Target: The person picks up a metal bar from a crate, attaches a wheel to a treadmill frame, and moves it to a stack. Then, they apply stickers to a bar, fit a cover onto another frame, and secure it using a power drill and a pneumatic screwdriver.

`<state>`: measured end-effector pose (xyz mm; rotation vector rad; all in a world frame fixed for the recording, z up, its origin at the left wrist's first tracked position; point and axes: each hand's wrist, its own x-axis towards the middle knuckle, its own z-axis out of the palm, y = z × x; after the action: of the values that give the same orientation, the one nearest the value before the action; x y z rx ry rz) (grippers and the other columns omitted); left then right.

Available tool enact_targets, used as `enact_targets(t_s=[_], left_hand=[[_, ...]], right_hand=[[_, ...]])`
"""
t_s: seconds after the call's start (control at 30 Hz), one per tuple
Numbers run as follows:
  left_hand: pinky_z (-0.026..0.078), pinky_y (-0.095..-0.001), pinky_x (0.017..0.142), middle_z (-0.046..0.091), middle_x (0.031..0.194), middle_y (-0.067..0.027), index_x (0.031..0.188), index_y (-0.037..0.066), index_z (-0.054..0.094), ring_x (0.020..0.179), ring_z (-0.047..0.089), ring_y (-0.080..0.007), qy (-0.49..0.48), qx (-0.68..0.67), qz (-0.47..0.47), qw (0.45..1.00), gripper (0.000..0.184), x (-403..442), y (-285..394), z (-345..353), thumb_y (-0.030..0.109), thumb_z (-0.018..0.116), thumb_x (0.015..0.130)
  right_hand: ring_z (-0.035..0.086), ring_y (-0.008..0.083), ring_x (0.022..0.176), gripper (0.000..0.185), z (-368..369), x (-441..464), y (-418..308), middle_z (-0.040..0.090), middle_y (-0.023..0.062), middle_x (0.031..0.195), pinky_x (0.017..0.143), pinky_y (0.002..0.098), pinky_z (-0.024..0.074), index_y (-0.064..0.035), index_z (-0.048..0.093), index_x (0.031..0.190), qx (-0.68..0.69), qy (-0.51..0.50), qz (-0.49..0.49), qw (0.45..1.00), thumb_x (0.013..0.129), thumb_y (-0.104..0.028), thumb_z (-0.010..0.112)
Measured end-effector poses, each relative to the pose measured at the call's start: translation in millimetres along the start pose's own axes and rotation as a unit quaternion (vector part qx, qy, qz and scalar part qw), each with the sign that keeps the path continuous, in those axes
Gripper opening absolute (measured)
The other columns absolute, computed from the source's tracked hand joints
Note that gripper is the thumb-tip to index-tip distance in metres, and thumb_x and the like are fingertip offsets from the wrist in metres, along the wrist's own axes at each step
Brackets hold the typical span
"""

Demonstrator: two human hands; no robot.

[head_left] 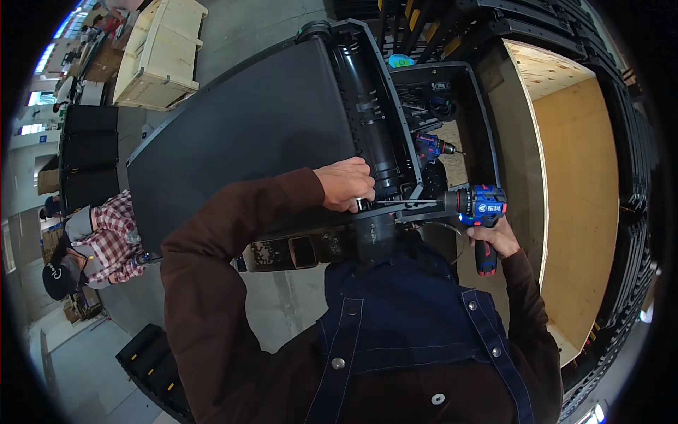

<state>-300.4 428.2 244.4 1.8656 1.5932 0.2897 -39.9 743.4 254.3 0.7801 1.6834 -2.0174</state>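
Observation:
My right hand [498, 237] is wrapped round the grip of a blue and black cordless drill [483, 204], held at the machine's near end. A long thin bit [409, 202] runs leftward from its chuck toward my left fingers. My left hand [347, 185] is closed, pinching a small part beside the bit's tip; the fingers hide most of it. Under that hand lies the edge of a conveyor with a wide black belt [247, 127]. Dark rollers [367, 106] sit in the frame along its right end.
A black bin [491, 127] on the right holds a second drill [432, 147] and loose tools. Beyond it stands an open plywood crate [572, 141]. A small bowl [400, 61] is behind the bin. Another wooden crate [159, 56] is back left. A person in a plaid shirt [113, 237] works at left.

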Motion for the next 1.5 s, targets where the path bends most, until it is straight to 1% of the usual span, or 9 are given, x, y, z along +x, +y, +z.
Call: enact_targets(t_s=[0.67,0.77,0.87,1.07,1.13,1.17,1.3,1.43,1.5], left_hand=[[0.036,-0.0378,0.1,0.066,0.095,-0.0052,0.103,0.008,0.073,0.104,0.055,-0.0237,-0.017,-0.012,-0.009,1.0,0.032,3,2,-7,0.019,0.078,0.074],[0.037,-0.0378,0.101,0.067,0.096,-0.0055,0.105,0.009,0.074,0.104,0.055,-0.0245,-0.025,-0.006,-0.017,1.0,0.035,6,5,-9,0.019,0.079,0.072],[0.037,-0.0378,0.101,0.067,0.097,-0.0054,0.105,0.009,0.074,0.104,0.056,-0.0249,-0.022,0.002,-0.029,0.999,0.034,5,10,-7,0.018,0.078,0.072],[0.038,-0.0378,0.099,0.065,0.095,-0.0041,0.101,0.01,0.074,0.104,0.056,-0.0249,0.017,0.01,-0.028,0.999,0.034,2,12,-4,0.015,0.077,0.068],[0.038,-0.0378,0.1,0.064,0.094,-0.0034,0.1,0.009,0.074,0.104,0.055,-0.0244,0.02,0.012,-0.024,0.999,0.033,2,12,-4,0.014,0.077,0.068],[0.038,-0.038,0.1,0.064,0.093,-0.003,0.099,0.009,0.074,0.104,0.055,-0.0239,0.024,0.005,-0.033,0.999,0.031,2,15,-5,0.01,0.076,0.069],[0.031,-0.0421,0.114,0.062,0.104,-0.0038,0.105,0.01,0.071,0.117,0.053,-0.024,0.074,0.034,-0.055,0.995,0.036,-3,24,4,0.006,0.075,0.069],[0.028,-0.0465,0.118,0.061,0.118,-0.0049,0.114,0.01,0.068,0.131,0.047,-0.0259,0.117,0.048,-0.097,0.987,0.046,-11,51,8,0.005,0.076,0.069],[0.03,-0.0488,0.117,0.059,0.129,-0.0054,0.12,0.01,0.065,0.138,0.041,-0.0268,0.196,0.062,-0.203,0.957,0.051,-12,69,16,0.004,0.077,0.07]], right_hand=[[0.064,0.0159,0.065,0.025,-7,37,-36,0.069,0.0092,0.082,0.064,0.03,0.0534,0.0001,0.065,0.096,-0.03,-0.078,0.026,0.996,0.078,-0.01,0.079],[0.066,0.0165,0.069,0.028,-7,35,-33,0.069,0.0091,0.084,0.068,0.0312,0.055,0.001,0.064,0.099,-0.004,-0.055,0.03,0.998,0.078,-0.009,0.08],[0.069,0.0205,0.078,0.051,-26,43,-21,0.068,0.0117,0.098,0.072,0.0345,0.0581,-0.0012,0.054,0.121,-0.026,-0.087,0.0,0.996,0.078,-0.008,0.082],[0.067,0.0194,0.076,0.038,-83,7,10,0.068,0.008,0.095,0.071,0.0326,0.0565,-0.0014,0.062,0.112,0.039,0.083,-0.116,0.989,0.078,-0.009,0.079],[0.067,0.017,0.078,0.037,-90,6,20,0.069,0.0078,0.093,0.071,0.0311,0.055,-0.0012,0.064,0.108,-0.009,0.217,-0.053,0.975,0.078,-0.013,0.08],[0.066,0.0148,0.079,0.033,-98,25,43,0.07,0.0077,0.09,0.072,0.0305,0.0534,-0.0002,0.066,0.104,-0.055,0.281,-0.101,0.953,0.078,-0.014,0.081],[0.069,0.0179,0.079,0.037,-95,88,85,0.073,0.0099,0.091,0.078,0.0347,0.0548,0.0025,0.066,0.105,-0.23,0.354,-0.136,0.896,0.076,-0.016,0.08],[0.07,0.0208,0.081,0.036,-103,124,116,0.074,0.0118,0.089,0.078,0.0356,0.0544,0.0024,0.068,0.1,-0.238,0.404,-0.13,0.873,0.074,-0.019,0.081],[0.071,0.0217,0.086,0.037,-110,139,119,0.074,0.0133,0.091,0.081,0.037,0.0539,0.0025,0.068,0.101,-0.222,0.379,-0.066,0.896,0.075,-0.02,0.081]])
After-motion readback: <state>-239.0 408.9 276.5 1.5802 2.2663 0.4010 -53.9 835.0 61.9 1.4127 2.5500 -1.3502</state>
